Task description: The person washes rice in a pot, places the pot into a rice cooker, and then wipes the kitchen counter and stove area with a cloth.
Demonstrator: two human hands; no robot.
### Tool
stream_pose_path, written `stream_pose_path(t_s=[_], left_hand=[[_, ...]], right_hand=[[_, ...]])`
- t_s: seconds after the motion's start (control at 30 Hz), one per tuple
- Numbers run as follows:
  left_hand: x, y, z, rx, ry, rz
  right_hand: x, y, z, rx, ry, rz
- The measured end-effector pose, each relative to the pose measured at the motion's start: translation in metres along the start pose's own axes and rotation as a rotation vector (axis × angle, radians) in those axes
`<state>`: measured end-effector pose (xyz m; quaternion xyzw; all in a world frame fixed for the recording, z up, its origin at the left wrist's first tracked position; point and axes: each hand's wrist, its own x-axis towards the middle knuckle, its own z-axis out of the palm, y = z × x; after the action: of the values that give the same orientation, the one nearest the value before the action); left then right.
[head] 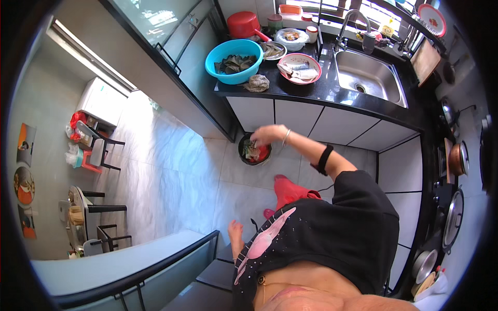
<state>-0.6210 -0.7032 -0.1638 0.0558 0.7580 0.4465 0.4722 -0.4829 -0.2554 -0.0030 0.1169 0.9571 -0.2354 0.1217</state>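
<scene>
My right hand [268, 134], with a bangle at its wrist, is stretched over a dark bin [242, 158] on the floor by the cabinets. Its fingers point down at the rim and are blurred, so I cannot tell whether they hold something. Inside the bin lie green and pale scraps [249, 149] and something red [263, 153]. Low at my left side hangs my left hand [235, 232], fingers apart and holding nothing. On the counter above are a blue basin [212, 72] of dark pieces, a crumpled bag [257, 83] and a red-rimmed bowl [314, 77] with fish [303, 74].
A steel sink [373, 74] with a tap [350, 23] is set in the black counter [327, 93]. A red saucepan [243, 25] stands behind the basin. Sliding glass doors [186, 74] flank the opening at left. Pots and a lidded wok [453, 219] line the right-hand counter.
</scene>
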Motion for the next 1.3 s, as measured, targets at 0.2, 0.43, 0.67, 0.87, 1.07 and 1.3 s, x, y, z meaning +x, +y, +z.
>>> stream_pose_path(t_s=[0.2, 0.43, 0.67, 0.87, 1.07, 1.3], left_hand=[[0.06, 0.085, 0.025, 0.009, 0.07, 0.092], [0.113, 0.145, 0.088, -0.036, -0.153, 0.096], [0.174, 0.173, 0.109, 0.279, -0.145, 0.171], [0.191, 0.188, 0.106, 0.613, -0.184, 0.217], [0.191, 0.215, 0.115, 0.693, -0.364, 0.357], [0.206, 0.234, 0.147, 0.996, -0.484, 0.486]], right_hand=[[0.061, 0.169, -0.061, -0.019, 0.478, 0.321], [0.105, 0.219, -0.042, -0.357, 0.663, 0.629], [0.042, 0.2, -0.015, -0.226, 0.755, 0.559], [-0.121, 0.226, 0.028, -0.3, 0.819, 0.849], [-0.24, 0.276, 0.049, 0.229, 1.165, 1.572], [-0.297, 0.278, 0.026, 0.354, 1.61, 1.568]])
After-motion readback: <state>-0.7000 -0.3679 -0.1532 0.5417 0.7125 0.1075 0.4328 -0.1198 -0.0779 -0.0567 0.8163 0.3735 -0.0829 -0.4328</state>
